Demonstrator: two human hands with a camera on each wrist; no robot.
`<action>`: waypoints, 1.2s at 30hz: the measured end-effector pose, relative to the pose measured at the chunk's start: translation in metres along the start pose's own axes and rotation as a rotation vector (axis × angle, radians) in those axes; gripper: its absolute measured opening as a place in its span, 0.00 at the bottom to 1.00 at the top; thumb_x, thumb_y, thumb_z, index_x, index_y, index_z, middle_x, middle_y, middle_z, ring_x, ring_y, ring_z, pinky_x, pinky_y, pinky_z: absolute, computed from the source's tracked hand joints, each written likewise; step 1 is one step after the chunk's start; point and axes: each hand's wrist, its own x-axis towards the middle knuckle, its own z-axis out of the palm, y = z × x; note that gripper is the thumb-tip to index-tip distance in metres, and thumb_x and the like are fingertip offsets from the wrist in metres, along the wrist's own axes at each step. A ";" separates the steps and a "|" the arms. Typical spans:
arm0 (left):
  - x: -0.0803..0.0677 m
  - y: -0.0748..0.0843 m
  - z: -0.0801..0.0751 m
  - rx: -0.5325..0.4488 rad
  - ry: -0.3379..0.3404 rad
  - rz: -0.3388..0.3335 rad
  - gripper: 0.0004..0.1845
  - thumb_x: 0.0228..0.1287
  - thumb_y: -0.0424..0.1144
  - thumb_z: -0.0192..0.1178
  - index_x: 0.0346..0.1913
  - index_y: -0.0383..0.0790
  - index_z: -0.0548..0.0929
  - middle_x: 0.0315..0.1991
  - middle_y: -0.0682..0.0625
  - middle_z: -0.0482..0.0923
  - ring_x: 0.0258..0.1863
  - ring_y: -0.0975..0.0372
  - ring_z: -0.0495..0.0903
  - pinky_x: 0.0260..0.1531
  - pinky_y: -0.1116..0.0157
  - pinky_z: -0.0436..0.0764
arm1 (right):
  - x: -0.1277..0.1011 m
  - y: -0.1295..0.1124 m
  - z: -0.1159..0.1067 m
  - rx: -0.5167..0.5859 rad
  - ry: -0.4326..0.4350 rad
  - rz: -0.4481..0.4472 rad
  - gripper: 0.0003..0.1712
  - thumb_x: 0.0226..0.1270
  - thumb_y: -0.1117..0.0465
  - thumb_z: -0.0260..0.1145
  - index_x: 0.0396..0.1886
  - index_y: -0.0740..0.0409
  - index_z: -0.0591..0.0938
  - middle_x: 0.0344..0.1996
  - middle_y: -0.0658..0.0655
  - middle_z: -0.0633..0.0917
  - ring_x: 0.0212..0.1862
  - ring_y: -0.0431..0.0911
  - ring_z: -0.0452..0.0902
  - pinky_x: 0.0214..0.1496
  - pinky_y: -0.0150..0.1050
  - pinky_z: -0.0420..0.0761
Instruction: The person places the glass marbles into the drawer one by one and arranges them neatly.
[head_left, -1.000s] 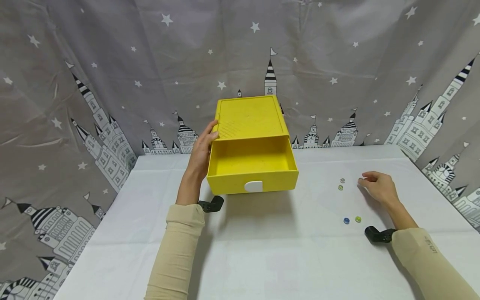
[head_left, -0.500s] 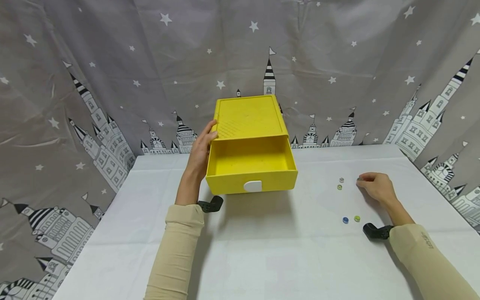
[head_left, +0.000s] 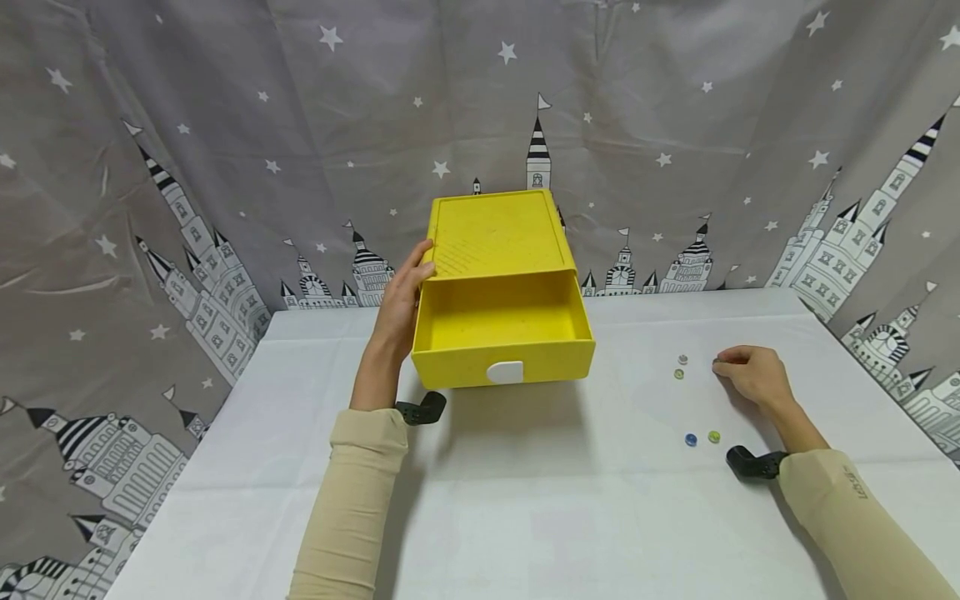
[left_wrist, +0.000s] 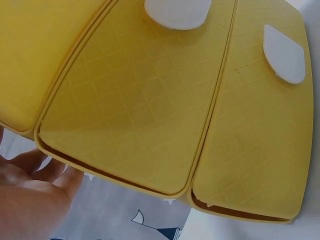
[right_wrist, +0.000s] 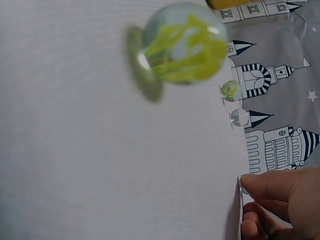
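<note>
our left arm reaches far and slightly right, sleeve to the wrist, a black camera mount strapped under it. our left hand [head_left: 401,300] stands on edge, fingers straight and together, thumb up at the far end. our right arm lies low at the near right, angled far and left. our right hand [head_left: 753,375] is palm down, its fingers [right_wrist: 272,187] curled in with the tips pinched together.

Drawer box [head_left: 498,242] is sitting mid-bench [head_left: 480,517], its drawer [head_left: 502,337] standing pulled out toward the person. Left hand [head_left: 401,296] is resting against the box's left side. Right of the box, four marbles [head_left: 680,373] are lying scattered; right hand [head_left: 753,375] is lying just right of them.
</note>
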 end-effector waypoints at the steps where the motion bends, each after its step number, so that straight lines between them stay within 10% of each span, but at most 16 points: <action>1: 0.000 0.000 0.000 0.000 -0.001 0.000 0.30 0.75 0.42 0.47 0.77 0.50 0.59 0.74 0.50 0.57 0.64 0.56 0.66 0.67 0.54 0.64 | 0.000 0.000 -0.001 0.000 -0.002 0.000 0.18 0.67 0.65 0.62 0.50 0.77 0.78 0.49 0.76 0.78 0.50 0.67 0.73 0.51 0.59 0.73; 27: 0.004 0.003 0.000 0.019 -0.021 -0.011 0.32 0.74 0.40 0.47 0.78 0.52 0.56 0.78 0.54 0.48 0.74 0.61 0.53 0.70 0.58 0.58 | -0.003 0.002 -0.005 0.029 -0.018 -0.021 0.20 0.68 0.61 0.62 0.49 0.76 0.79 0.48 0.75 0.79 0.50 0.64 0.73 0.48 0.53 0.72; 36: 0.001 0.006 0.001 0.012 -0.018 -0.032 0.29 0.75 0.40 0.45 0.77 0.50 0.60 0.76 0.50 0.54 0.66 0.55 0.65 0.66 0.55 0.65 | 0.000 0.003 -0.006 0.044 -0.039 0.009 0.21 0.69 0.59 0.62 0.51 0.75 0.79 0.50 0.74 0.79 0.51 0.63 0.72 0.47 0.49 0.72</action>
